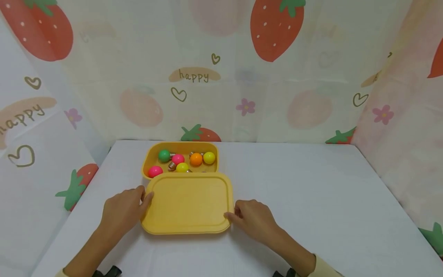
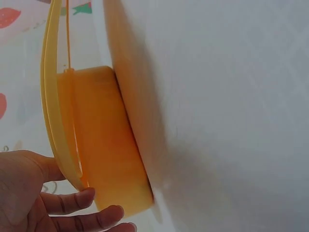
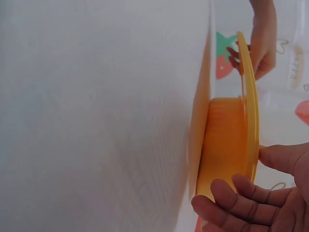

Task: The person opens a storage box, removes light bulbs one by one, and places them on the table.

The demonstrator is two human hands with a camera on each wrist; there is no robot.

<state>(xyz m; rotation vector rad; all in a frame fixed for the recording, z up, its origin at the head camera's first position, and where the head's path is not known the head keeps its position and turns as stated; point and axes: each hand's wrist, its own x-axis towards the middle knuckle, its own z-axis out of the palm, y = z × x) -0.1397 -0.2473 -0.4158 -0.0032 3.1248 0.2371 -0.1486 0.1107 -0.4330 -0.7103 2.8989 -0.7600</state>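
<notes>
A flat yellow lid (image 1: 188, 204) with rounded corners is held level by both hands, close over the near part of a yellow box (image 1: 146, 161). My left hand (image 1: 126, 209) pinches its left edge between thumb and fingers. At the opposite edge my right hand (image 1: 256, 221) pinches it the same way, thumb on top. Inside the box lie several small colored bulbs with metal screw bases, among them a green bulb (image 1: 164, 156), an orange bulb (image 1: 195, 159) and a pink bulb (image 1: 155, 171). The lid hides the box's near side in the head view.
The box stands on a white-covered table (image 1: 311, 200), near its back edge. Behind it hangs a cloth backdrop (image 1: 277, 80) printed with strawberries, hearts and flowers, with more cloth at the left and right sides.
</notes>
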